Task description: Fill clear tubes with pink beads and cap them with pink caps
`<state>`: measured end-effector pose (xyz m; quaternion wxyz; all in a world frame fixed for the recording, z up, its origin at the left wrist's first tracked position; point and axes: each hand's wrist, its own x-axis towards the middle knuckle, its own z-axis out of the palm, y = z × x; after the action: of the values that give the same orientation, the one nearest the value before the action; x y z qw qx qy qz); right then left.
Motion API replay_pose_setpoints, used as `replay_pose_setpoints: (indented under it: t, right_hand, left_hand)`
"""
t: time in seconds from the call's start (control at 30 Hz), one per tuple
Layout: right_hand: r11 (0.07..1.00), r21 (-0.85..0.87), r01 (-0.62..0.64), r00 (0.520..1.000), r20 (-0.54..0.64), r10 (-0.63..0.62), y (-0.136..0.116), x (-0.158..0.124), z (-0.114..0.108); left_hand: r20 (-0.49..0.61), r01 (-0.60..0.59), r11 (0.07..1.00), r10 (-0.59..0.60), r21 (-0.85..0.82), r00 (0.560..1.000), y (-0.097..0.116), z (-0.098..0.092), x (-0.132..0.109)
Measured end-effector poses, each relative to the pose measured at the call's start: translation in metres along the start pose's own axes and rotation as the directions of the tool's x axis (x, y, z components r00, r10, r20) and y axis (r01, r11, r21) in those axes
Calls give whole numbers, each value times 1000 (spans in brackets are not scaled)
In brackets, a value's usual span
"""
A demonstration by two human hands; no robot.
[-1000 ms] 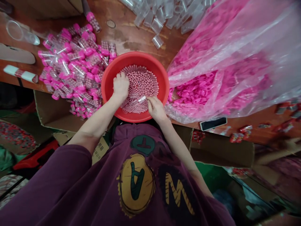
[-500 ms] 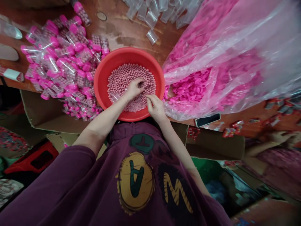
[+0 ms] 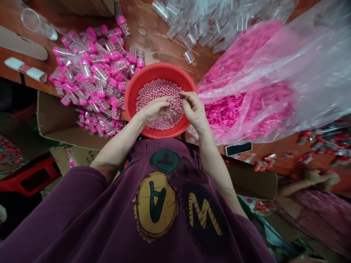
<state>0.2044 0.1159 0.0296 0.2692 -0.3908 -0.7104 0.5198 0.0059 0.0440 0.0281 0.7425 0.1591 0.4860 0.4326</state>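
Note:
My left hand (image 3: 156,110) is closed round what looks like a small clear tube of pink beads (image 3: 172,106), held over the red basin (image 3: 131,91). Its outline is partly hidden by my fingers. Close to the right of it, my right hand (image 3: 194,107) hangs over the basin's right side with thumb and forefinger apart; I see nothing between them. Loose pink beads (image 3: 156,87) fill the bottom of the basin. A clear piece lies among the beads near the basin's front.
Left of the basin is a heap of filled tubes with pink caps (image 3: 93,69). Empty clear tubes (image 3: 203,27) lie at the back. A plastic bag of pink parts (image 3: 246,91) spreads to the right, with a phone (image 3: 238,149) before it. Another person's hands (image 3: 320,179) are far right.
Both hands have lifted from down among the beads. My right hand has moved up and to the right, its fingers now apart. The bead-filled tube in my left hand now shows. The view has shifted.

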Motion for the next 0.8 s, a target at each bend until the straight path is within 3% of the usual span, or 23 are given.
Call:
replay_pose_setpoints:
  t: [0.17,0.23,0.33,0.47,0.67,0.8]
  right_hand:
    - [993,-81,91,972,222,-71,-16,10,-5]
    - [992,-89,85,963,262,-59,-19,9,-6]
    - [995,-89,45,962,272,-19,-18,5,-5]
    - [998,-67,-17,972,232,32,-12,-1,-3]
    - [977,118,-179,973,172,157,-4,-14,-2]
    - [961,187,-203,978,-5,207,14,-25,-12]
  left_hand:
    - [-65,-44,986,55,159,996,2,3,0]
    - [-94,-76,970,100,232,991,-2,0,2]
    - [-93,-68,979,87,190,992,-9,-4,6]
    - [-73,-10,996,16,88,997,-16,2,11]
    - [-108,-6,991,21,137,994,-23,13,14]
    - [-140,-40,982,66,185,988,-21,14,11]
